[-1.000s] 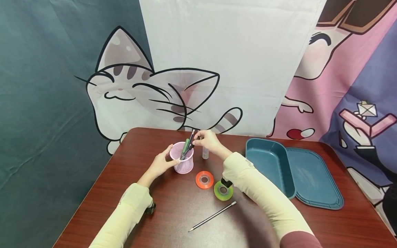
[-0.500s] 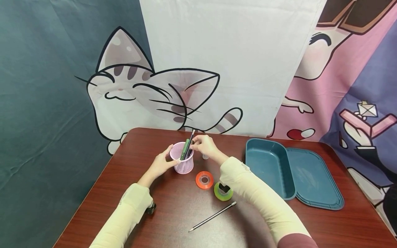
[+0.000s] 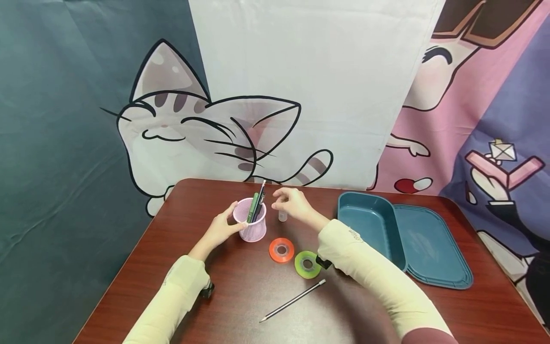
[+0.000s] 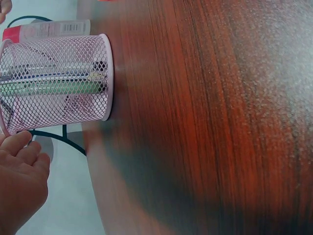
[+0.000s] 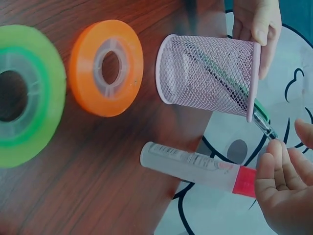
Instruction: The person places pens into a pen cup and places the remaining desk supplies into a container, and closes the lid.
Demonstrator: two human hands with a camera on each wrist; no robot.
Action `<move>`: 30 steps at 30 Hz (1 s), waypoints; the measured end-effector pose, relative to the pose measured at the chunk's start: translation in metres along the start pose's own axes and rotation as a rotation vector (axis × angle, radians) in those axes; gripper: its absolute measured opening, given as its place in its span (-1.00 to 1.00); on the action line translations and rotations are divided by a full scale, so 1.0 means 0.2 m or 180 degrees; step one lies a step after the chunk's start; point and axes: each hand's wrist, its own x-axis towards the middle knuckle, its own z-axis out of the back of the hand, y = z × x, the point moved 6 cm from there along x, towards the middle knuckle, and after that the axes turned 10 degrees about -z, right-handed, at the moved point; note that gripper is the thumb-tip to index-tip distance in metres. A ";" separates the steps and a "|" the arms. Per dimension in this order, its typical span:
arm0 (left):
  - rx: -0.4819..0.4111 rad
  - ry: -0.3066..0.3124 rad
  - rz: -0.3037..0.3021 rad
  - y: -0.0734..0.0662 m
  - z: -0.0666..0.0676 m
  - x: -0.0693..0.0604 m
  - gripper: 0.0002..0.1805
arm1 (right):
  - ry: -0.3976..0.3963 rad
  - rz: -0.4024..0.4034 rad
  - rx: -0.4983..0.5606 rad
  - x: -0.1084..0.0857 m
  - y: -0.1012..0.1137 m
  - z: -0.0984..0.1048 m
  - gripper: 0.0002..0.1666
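Note:
My left hand (image 3: 220,228) grips the rim of a pink mesh pen holder (image 3: 253,233), thumb on the near side and fingers around the far side. Inside it lean a green pen (image 3: 252,208), a pencil (image 3: 261,191) with its eraser end up, and a dark pen. My right hand (image 3: 295,204) is just right of the holder, its fingers loosely bent and holding nothing. In the right wrist view its fingertips are close to the tip of a pen (image 5: 266,129) sticking out of the holder. Beneath that hand stands a clear glue bottle (image 5: 195,165) with a red cap.
An orange tape roll (image 3: 281,250) and a green tape roll (image 3: 307,264) lie in front of the holder. Nearer still is a grey pencil (image 3: 293,301). A teal box (image 3: 388,248) and its lid (image 3: 438,253) rest at the right. A cartoon cloth hangs behind the table.
The right hand lowered a dark pen into the holder, let go of it and drew back to the right. The left hand has kept its grip on the holder.

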 end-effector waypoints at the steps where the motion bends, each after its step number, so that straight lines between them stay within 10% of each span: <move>1: 0.0004 0.0002 -0.0003 0.00 0.00 0.00 -0.11 | 0.0031 0.0033 0.0011 -0.01 -0.01 0.01 -0.68; 30: 0.0012 -0.0005 0.0002 0.02 0.00 0.00 -0.11 | 0.1043 0.0405 -0.0170 -0.52 -0.18 0.05 -0.68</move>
